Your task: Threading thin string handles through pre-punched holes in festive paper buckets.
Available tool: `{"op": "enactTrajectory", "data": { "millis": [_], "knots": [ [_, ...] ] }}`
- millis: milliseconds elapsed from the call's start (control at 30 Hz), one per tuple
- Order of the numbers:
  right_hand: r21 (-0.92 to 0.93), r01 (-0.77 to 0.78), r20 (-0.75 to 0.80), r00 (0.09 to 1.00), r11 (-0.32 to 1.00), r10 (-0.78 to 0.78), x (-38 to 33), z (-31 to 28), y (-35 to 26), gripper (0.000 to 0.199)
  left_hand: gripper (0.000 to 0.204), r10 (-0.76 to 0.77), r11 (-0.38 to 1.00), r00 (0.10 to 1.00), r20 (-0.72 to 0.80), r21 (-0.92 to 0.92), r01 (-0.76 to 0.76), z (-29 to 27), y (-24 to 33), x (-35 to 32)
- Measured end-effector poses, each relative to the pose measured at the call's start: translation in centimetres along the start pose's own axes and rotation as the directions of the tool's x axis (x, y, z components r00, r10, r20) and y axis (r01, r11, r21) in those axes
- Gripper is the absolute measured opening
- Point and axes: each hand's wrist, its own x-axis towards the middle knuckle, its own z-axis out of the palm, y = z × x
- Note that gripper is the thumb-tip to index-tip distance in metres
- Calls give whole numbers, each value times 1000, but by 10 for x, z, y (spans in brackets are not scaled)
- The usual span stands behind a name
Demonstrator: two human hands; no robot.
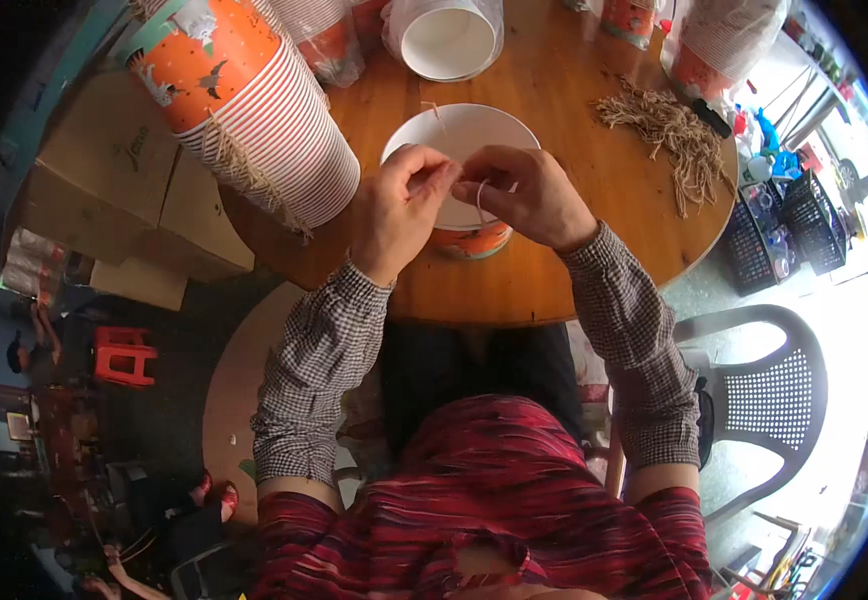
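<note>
A round paper bucket [469,246], white inside with an orange printed outside, stands on the wooden table in front of me. Over its opening my left hand [400,208] and my right hand [539,198] meet, each with thumb and fingers pinched together. Between them runs a thin pale string [481,196], looped by the right fingers. A thin strand also shows at the bucket's far rim; whether it is the same string I cannot tell. The exact grip of the left fingertips is partly hidden.
A tall leaning stack of orange buckets [284,130] stands at the left, with strings [239,160] draped on it. A bundle of strings [664,130] lies at the right. Bagged buckets [449,45] are at the back. Cardboard boxes [114,160] and a grey chair [769,390] flank the table.
</note>
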Motion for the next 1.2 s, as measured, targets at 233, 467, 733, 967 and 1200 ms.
{"op": "enactTrajectory", "data": {
  "millis": [233, 467, 733, 967, 1200],
  "knots": [
    [263, -9, -93, 995, 965, 34, 6, 1, 12, 15, 16, -42, 936, 995, -94, -352, 6, 21, -9, -7],
    [417, 55, -213, 976, 907, 38, 5, 5, 16, 15, 27, -155, 876, 973, 169, -432, 214, 12, 13, -3],
    [414, -10, -223, 968, 910, 112, -7, 2, 0, 15, 29, -184, 829, 947, 262, -476, 293, 9, 25, -21],
    [101, -5, -242, 970, 995, 30, -62, 16, -47, 26, 16, 75, 991, 997, -25, -107, -78, 9, 58, -82],
    [100, -34, -59, 997, 994, 40, -137, 24, -105, 19, 13, 399, 906, 915, -67, 183, -382, 0, 100, -154]
  ]
}}
